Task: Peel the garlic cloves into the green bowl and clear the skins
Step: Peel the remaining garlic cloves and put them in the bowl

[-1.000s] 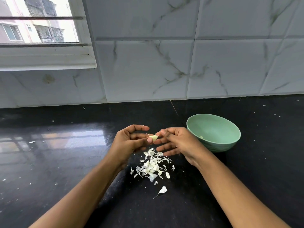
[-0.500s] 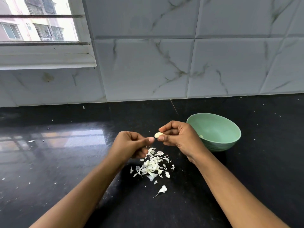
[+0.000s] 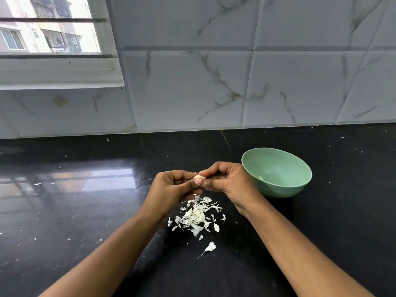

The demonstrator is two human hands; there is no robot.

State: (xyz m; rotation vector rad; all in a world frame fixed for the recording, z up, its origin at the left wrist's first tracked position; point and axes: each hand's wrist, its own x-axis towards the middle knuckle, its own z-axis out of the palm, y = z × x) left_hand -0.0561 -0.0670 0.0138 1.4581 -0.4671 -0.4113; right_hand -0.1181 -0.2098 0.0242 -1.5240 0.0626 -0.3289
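A pale garlic clove (image 3: 198,177) is pinched between the fingertips of both hands, just above the counter. My left hand (image 3: 171,187) has its fingers curled, with the thumb against the clove. My right hand (image 3: 230,182) curls round the clove from the right. A heap of white garlic skins (image 3: 196,217) lies on the black counter right below the hands, and one loose skin (image 3: 210,247) lies nearer to me. The green bowl (image 3: 300,168) stands just right of my right hand, with a pale peeled piece (image 3: 260,178) inside it.
The glossy black counter (image 3: 85,211) runs to a marble-tiled wall (image 3: 214,82) at the back. A window (image 3: 49,33) with a white sill sits at the upper left. Small white flecks of skin are scattered over the counter.
The left hand's fingers have curled in from a spread pose, and both hands have come closer together round the clove. The bowl and the skins have not moved.
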